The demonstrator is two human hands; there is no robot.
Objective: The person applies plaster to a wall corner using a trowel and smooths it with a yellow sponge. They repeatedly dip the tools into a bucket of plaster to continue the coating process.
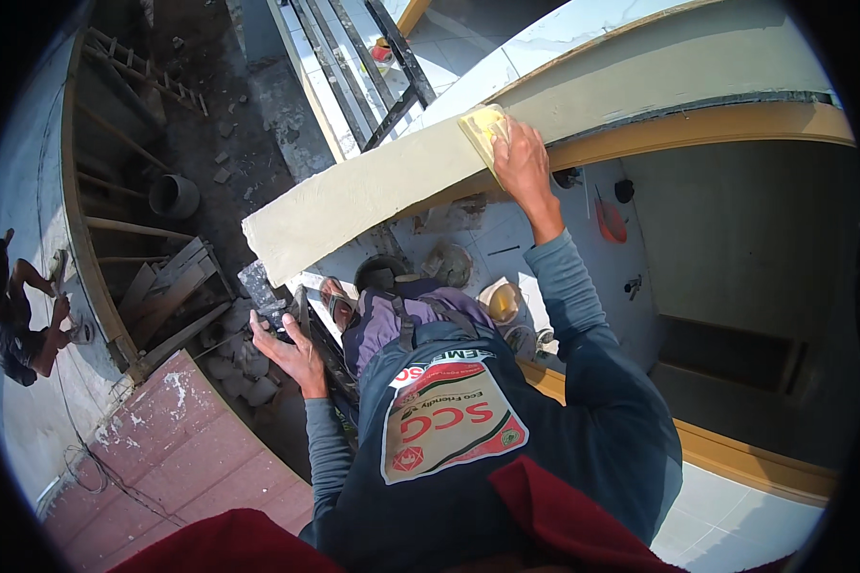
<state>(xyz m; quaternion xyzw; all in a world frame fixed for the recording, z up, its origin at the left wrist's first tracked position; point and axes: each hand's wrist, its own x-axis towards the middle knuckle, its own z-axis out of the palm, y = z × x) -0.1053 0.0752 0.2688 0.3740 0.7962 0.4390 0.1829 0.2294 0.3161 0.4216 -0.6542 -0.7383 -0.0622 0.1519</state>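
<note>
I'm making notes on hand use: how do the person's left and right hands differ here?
The right hand grips a yellow block against the pale strip; the left hand is open, holding nothing visible. The right hand is up at the strip, while the left hand is below its left end. Both come out of blue-grey sleeves.

A yellow block (480, 127), perhaps sponge, touches the pale plaster strip (354, 197).

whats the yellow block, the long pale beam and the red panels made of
Yellow block: probably foam, matte with pale smears; plastic not ruled out. Long pale beam: likely cement plaster surface, matte, ragged at its end. Red panels: seemingly painted, whitish patches showing; base material unclear.
</note>
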